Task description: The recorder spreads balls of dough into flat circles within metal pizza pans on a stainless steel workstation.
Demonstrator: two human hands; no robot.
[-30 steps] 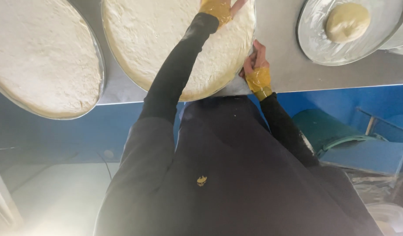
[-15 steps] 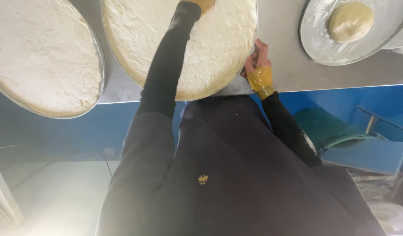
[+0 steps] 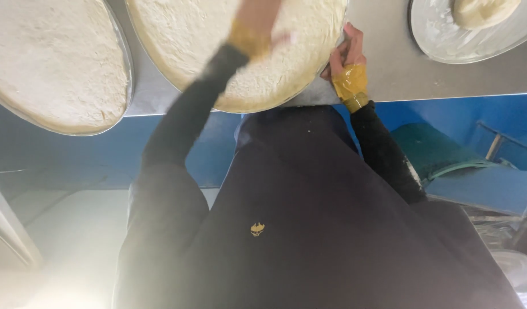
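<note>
Two hands work one round of flattened dough [image 3: 218, 51] in its pan on the steel table [image 3: 389, 68]. The left hand [image 3: 258, 23] is blurred over the dough, so its grip cannot be told; the right hand [image 3: 345, 57] curls closed on the pan's rim. Pressing well probably means an even, flat palm while the right steadies the pan. A second dough round [image 3: 52, 63] lies just beside.

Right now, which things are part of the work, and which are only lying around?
In use: left hand, blurred, on the middle dough; right hand holding its pan.
Lying about: left dough; dough ball on a plate; green tub.
</note>
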